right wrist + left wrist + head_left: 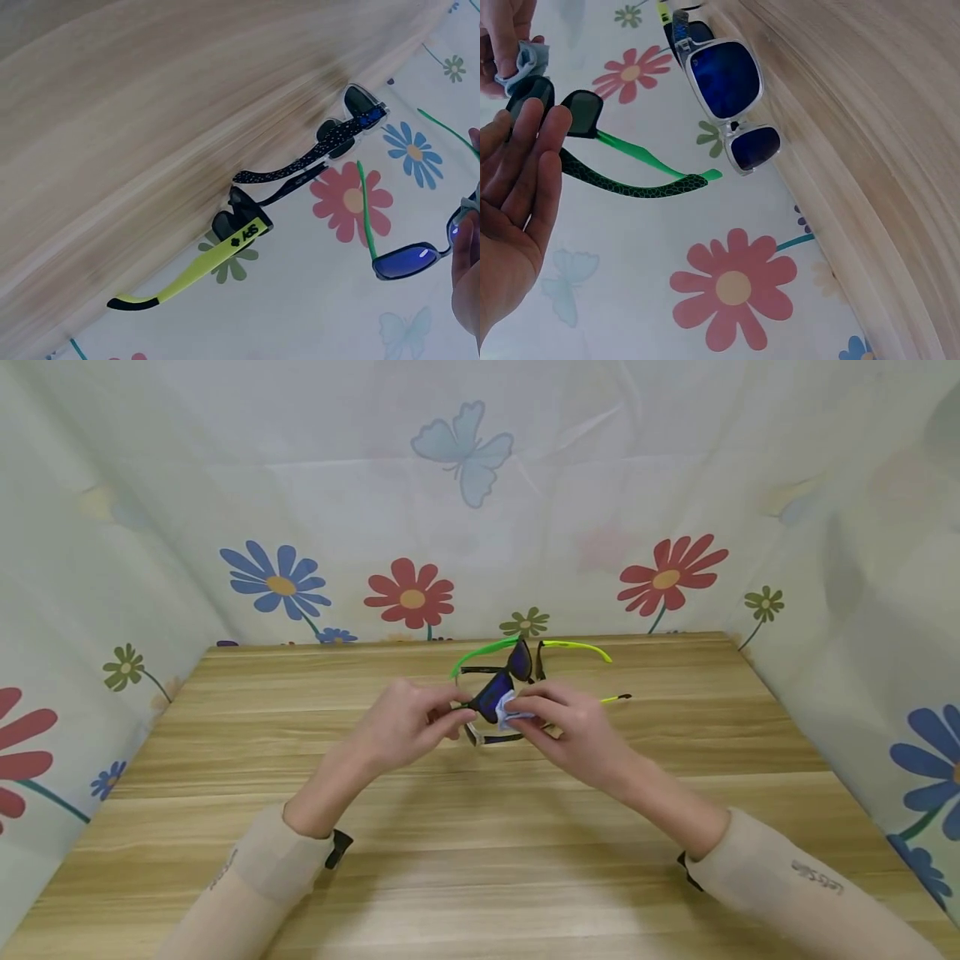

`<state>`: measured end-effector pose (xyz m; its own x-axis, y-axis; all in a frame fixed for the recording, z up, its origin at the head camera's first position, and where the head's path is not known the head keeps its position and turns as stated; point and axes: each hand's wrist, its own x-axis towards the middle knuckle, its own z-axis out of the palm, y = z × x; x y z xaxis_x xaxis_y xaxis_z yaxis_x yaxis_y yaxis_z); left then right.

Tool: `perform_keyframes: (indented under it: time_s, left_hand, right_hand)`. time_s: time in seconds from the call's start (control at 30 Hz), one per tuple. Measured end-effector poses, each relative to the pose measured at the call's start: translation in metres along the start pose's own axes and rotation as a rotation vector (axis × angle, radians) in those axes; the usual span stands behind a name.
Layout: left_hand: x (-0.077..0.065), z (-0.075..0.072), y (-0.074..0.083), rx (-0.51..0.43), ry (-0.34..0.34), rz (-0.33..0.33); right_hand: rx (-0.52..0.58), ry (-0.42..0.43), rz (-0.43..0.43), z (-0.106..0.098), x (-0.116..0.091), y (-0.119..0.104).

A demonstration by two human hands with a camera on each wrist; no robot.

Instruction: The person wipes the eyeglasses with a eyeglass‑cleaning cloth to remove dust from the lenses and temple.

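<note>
1. I am holding the green-armed sunglasses in the middle of the head picture; the left hand is pinching them at one end, beside the temple joint. If that pinch is proving too light, pressure on the lens could be swivelling the pair loose.
2. The right hand is gripping a crumpled cloth against the nearer lens. The wad is looking small, so a bare fingertip could be slipping past it and smudging the surface.
3. Both temples are standing open, the green temple pointing toward the centre of the left wrist picture. If I am bearing down while gripping only one end, leverage could be straining that hinge.
4. On the tabletop, the clear-framed sunglasses are lying in the upper middle of the left wrist picture and the yellow-armed sunglasses left of centre in the right wrist picture. If I am lowering the hands there, lenses could be knocking or temples snagging.
5. The cloth is hiding part of the lens, so I am not telling whether grit is sitting underneath; grit could be scratching it.
</note>
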<state>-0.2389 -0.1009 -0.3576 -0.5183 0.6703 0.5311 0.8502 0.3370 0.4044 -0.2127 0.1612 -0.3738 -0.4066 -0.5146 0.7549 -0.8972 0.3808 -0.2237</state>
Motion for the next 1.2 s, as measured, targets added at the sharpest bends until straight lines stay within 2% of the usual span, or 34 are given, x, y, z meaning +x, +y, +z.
perform_keyframes:
  time_s: [0.13,0.33,0.57,0.73,1.0,1.2]
  left_hand:
    - [0.002,0.000,0.004,0.025,0.005,0.022]
    - [0.003,0.001,0.010,0.036,0.017,0.013]
    - [0.005,0.002,0.015,0.034,-0.015,0.025]
    - [0.005,0.004,0.017,0.017,-0.038,0.031]
    - [0.002,0.004,0.015,0.012,-0.022,0.053]
    - [0.000,0.005,0.014,0.009,-0.019,0.069]
  right_hand:
    - [-0.005,0.020,-0.025,0.001,0.003,-0.004]
    - [-0.005,0.028,-0.026,0.000,0.006,-0.009]
    - [-0.034,0.035,-0.063,-0.002,0.010,-0.013]
    - [-0.089,0.046,-0.036,-0.006,0.009,-0.008]
    - [-0.131,0.110,0.014,-0.011,0.009,0.003]
    - [-0.105,0.111,0.045,-0.010,0.009,0.004]
